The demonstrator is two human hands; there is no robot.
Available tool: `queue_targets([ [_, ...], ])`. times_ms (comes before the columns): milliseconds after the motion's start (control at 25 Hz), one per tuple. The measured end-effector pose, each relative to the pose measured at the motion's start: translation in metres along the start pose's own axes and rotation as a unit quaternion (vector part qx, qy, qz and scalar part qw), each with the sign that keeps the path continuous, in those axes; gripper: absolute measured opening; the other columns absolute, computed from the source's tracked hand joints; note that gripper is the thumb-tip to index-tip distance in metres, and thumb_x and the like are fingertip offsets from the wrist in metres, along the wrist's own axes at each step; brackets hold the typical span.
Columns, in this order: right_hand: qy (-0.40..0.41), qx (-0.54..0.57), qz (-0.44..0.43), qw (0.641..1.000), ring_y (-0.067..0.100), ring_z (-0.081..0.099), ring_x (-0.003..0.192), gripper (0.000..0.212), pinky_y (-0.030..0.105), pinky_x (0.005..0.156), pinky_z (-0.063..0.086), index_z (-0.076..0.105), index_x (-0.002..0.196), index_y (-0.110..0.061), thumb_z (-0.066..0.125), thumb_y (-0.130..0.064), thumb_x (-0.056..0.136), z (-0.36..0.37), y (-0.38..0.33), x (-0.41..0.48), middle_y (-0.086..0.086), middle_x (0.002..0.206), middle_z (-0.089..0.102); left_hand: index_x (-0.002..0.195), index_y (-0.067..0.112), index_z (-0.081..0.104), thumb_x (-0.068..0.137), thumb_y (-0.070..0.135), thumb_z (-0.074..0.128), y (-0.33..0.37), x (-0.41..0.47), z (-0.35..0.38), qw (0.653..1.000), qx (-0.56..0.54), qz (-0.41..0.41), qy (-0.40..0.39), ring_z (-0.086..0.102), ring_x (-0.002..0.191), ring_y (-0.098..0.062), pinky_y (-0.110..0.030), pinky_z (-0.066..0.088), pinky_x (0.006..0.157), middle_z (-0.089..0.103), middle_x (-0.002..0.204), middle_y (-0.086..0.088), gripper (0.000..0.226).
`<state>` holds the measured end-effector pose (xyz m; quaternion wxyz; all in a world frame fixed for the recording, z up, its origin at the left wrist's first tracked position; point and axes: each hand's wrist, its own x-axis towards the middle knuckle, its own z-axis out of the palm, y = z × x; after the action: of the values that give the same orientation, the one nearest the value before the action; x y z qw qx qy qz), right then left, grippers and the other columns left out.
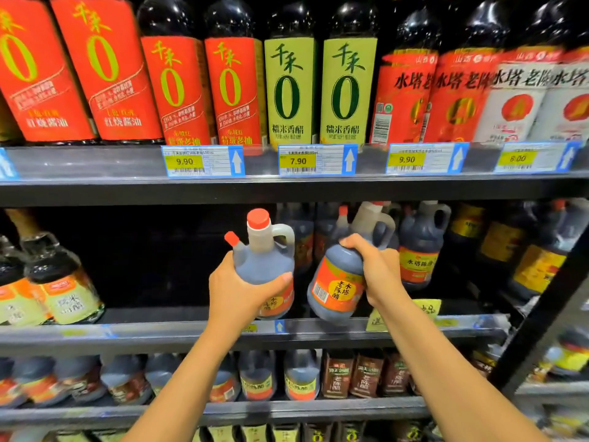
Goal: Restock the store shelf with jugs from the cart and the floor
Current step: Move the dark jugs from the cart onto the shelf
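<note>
Two bare forearms rise from the lower edge of the view, one on each side. Neither arm shows a sleeve, cuff or glove anywhere along its visible length. The wrists carry no watch, band or bracelet. The left hand (237,290) and the right hand (371,266) wear no rings on the fingers that show. The visible fingernails look short and unpainted.
</note>
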<state>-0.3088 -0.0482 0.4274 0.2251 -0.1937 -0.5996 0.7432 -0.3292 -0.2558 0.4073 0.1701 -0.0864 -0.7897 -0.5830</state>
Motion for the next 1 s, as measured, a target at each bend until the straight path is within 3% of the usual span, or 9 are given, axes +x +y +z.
queue_targets([
  [120,-0.001,-0.011,0.002,1.0,0.033,0.069,0.078,0.048,0.047,0.07,0.056,0.068,0.073,-0.007,0.078,-0.04,0.04,0.003,0.001,0.0,0.018,0.083,0.072,0.091,0.035,0.052,0.044,0.055,0.083,-0.003,-0.001,0.005,1.0,0.002,0.008,0.006,0.059,0.085,0.003,-0.018,0.046,0.064,0.061,0.089,0.018,0.06],
  [280,-0.007,-0.004,0.008,1.0,0.027,0.068,0.073,0.032,0.037,0.064,0.053,0.068,0.079,-0.005,0.08,-0.026,0.058,0.005,0.002,0.003,0.012,0.078,0.071,0.1,0.025,0.055,0.055,0.036,0.089,-0.011,0.002,0.011,1.0,0.016,0.015,0.003,0.059,0.088,0.0,-0.017,0.046,0.066,0.061,0.091,0.016,0.058],
  [360,0.001,-0.015,0.0,1.0,0.026,0.069,0.075,0.026,0.039,0.067,0.055,0.069,0.078,-0.008,0.08,-0.024,0.061,0.008,0.003,0.005,0.01,0.079,0.072,0.101,0.022,0.056,0.053,0.039,0.089,-0.016,0.005,0.014,1.0,0.015,0.011,0.003,0.061,0.087,-0.001,-0.017,0.047,0.066,0.063,0.092,0.013,0.06],
  [520,0.014,-0.066,0.004,0.998,0.024,0.069,0.08,0.054,0.041,0.073,0.058,0.07,0.085,-0.013,0.08,-0.044,0.042,0.013,0.009,0.007,0.006,0.084,0.073,0.103,0.02,0.058,0.048,0.05,0.087,-0.029,0.006,0.021,1.0,0.016,-0.013,-0.023,0.062,0.087,-0.003,-0.018,0.048,0.067,0.065,0.093,0.009,0.069],
  [600,0.009,-0.092,-0.008,0.996,0.019,0.069,0.078,0.053,0.042,0.071,0.059,0.071,0.08,-0.011,0.079,-0.045,0.04,0.014,0.017,0.007,0.005,0.08,0.073,0.101,0.016,0.061,0.045,0.056,0.085,-0.035,0.01,0.025,0.999,0.018,-0.031,-0.032,0.064,0.085,-0.006,-0.019,0.048,0.065,0.067,0.091,0.006,0.073],
  [680,-0.005,-0.127,-0.01,0.992,0.014,0.063,0.066,0.053,0.039,0.062,0.053,0.069,0.067,-0.003,0.077,-0.047,0.039,0.014,0.027,0.007,0.008,0.066,0.069,0.096,0.014,0.068,0.046,0.055,0.086,-0.04,0.021,0.028,0.997,0.011,-0.065,-0.051,0.067,0.081,-0.006,-0.018,0.049,0.061,0.072,0.087,0.004,0.067],
  [840,-0.019,-0.163,-0.001,0.986,0.013,0.05,0.059,0.049,0.034,0.056,0.039,0.062,0.063,-0.013,0.073,-0.052,0.036,0.018,0.036,0.01,0.005,0.058,0.053,0.095,0.02,0.074,0.04,0.068,0.079,-0.05,0.036,0.035,0.99,0.016,-0.097,-0.105,0.069,0.081,0.002,-0.018,0.054,0.066,0.075,0.084,0.01,0.074],
  [920,-0.025,-0.157,-0.002,0.987,0.017,0.057,0.063,0.05,0.039,0.059,0.045,0.063,0.061,-0.007,0.076,-0.05,0.039,0.017,0.038,0.013,0.007,0.062,0.06,0.099,0.021,0.074,0.04,0.074,0.076,-0.052,0.034,0.036,0.99,0.014,-0.09,-0.111,0.068,0.086,0.003,-0.022,0.057,0.072,0.074,0.088,0.011,0.079],
  [1000,-0.024,-0.142,-0.005,0.99,0.024,0.068,0.076,0.043,0.042,0.069,0.053,0.068,0.071,-0.002,0.083,-0.038,0.054,0.017,0.039,0.013,0.011,0.077,0.071,0.1,0.021,0.072,0.044,0.072,0.077,-0.051,0.028,0.036,0.99,0.011,-0.08,-0.116,0.067,0.085,0.003,-0.016,0.054,0.069,0.074,0.089,0.012,0.075],
])
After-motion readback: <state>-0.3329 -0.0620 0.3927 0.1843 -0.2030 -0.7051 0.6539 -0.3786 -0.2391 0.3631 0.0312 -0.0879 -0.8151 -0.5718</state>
